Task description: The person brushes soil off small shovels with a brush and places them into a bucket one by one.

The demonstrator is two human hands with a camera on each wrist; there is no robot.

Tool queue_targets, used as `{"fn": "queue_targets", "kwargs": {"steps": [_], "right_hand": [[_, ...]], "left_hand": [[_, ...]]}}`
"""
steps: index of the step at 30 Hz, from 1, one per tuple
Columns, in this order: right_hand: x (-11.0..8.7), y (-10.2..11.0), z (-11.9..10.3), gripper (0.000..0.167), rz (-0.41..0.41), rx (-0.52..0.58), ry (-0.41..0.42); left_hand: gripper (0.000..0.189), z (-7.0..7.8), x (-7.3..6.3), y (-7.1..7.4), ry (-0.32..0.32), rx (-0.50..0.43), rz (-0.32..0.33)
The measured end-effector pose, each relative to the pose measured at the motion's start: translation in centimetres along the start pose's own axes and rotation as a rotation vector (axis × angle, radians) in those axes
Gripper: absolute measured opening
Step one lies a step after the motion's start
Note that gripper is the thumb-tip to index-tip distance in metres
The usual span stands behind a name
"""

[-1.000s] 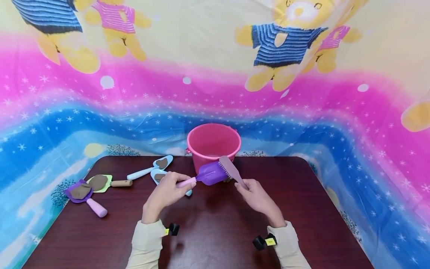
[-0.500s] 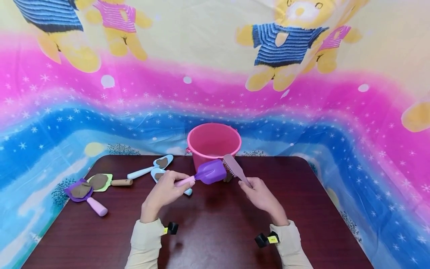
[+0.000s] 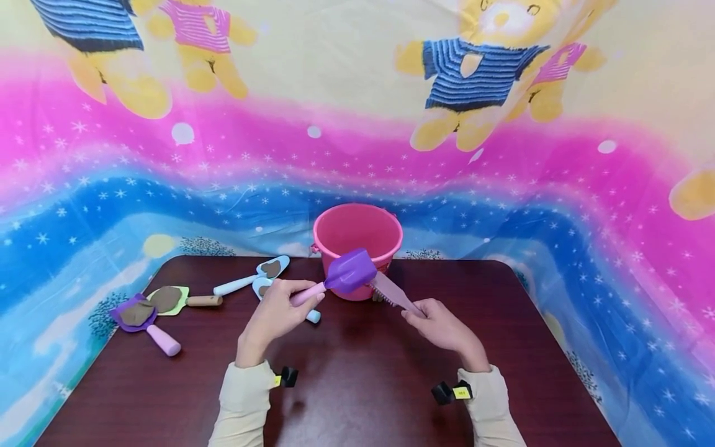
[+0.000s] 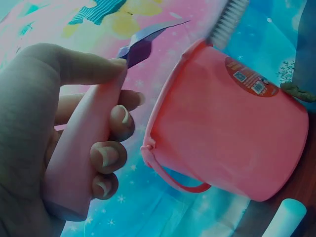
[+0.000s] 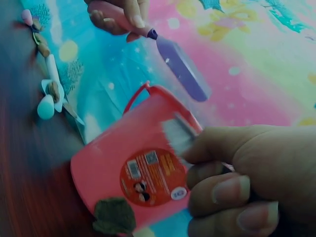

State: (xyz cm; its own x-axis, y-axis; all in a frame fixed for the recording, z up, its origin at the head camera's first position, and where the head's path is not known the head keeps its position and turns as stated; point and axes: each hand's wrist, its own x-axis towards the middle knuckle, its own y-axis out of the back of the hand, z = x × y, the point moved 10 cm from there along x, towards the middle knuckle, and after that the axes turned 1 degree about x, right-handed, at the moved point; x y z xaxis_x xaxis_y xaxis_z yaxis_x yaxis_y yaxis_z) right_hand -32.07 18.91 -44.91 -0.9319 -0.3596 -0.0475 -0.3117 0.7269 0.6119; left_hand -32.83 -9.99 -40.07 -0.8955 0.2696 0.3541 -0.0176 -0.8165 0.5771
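Observation:
My left hand (image 3: 276, 316) grips the pink handle of a toy shovel, its purple blade (image 3: 350, 272) raised in front of the pink bucket (image 4: 222, 123). The fingers wrap the handle in the left wrist view. A mauve brush (image 3: 393, 293) is held by its handle in my right hand (image 3: 444, 326), just right of and below the blade. A gap shows between brush and blade in the right wrist view, where the brush looks blurred. A brown-green lump (image 5: 114, 216) lies by the bucket's base.
At left on the dark table (image 3: 346, 385) lie a purple shovel (image 3: 162, 341) and a green shovel (image 3: 203, 301), both with brown clay. Two blue shovels, one upper (image 3: 237, 285) and one lower (image 3: 314, 316) partly behind my left hand, lie nearer the bucket. A printed cloth (image 3: 335, 155) hangs behind.
The shovel's blade has risen and tilted upward. The brush has moved down and right from the blade's edge and turned so its bristles face lower; my right hand moved right with it.

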Motion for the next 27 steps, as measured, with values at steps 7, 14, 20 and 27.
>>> {"fn": "queue_targets", "kwargs": {"steps": [7, 14, 20, 27], "right_hand": [[0.1, 0.2, 2.7, 0.038, -0.057, -0.141, 0.006], [0.1, 0.6, 4.4, 0.040, -0.071, -0.131, 0.002], [0.0, 0.2, 5.7, 0.041, -0.111, -0.115, -0.042], [0.3, 0.5, 6.5, 0.041, -0.086, -0.136, -0.035]], "left_hand": [[0.024, 1.0, 0.1, 0.4, -0.076, 0.019, 0.116], [0.024, 2.4, 0.4, 1.4, -0.185, 0.059, 0.308], [0.023, 2.7, 0.8, 2.0, -0.228, 0.061, 0.395], [0.021, 3.1, 2.2, 2.5, -0.269, 0.141, 0.408]]}}
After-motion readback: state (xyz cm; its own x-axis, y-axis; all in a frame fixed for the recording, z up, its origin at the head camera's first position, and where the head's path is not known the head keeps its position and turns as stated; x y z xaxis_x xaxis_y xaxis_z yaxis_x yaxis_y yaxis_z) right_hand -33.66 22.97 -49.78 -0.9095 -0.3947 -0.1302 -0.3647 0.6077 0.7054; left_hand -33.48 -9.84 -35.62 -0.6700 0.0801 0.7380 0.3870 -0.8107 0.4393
